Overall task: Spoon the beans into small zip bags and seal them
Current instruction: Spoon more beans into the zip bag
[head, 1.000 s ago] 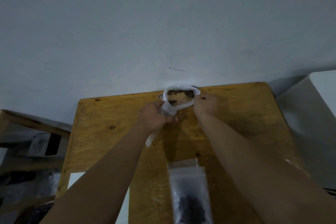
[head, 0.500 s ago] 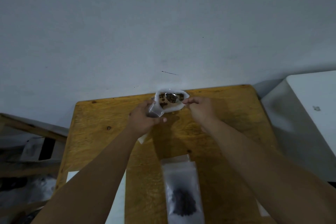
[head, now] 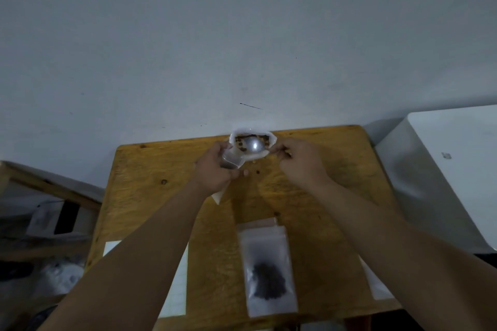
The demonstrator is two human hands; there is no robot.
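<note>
Dark beans (head: 241,145) sit in an open white bag (head: 271,140) at the far edge of a wooden table (head: 150,169), against a pale wall (head: 242,35), with the shiny bowl of a spoon (head: 254,145) lying among them. The person's right hand (head: 298,162) reaches to the bag's right rim, thumb and fingertips pinched together on what looks like the spoon's handle, though the handle itself is mostly hidden. The left hand (head: 215,170), just beside the bag's left rim, curls its fingers around a small zip bag (head: 231,162) of clear plastic, its mouth turned toward the beans. Two loose beans (head: 257,172) lie on the wood just below the hands. Nearer the camera, between the forearms, a filled zip bag (head: 269,269) lies flat with a dark heap of beans inside. White paper sheets (head: 177,290) show under both arms, and a white cabinet (head: 443,169) stands to the table's right.
</note>
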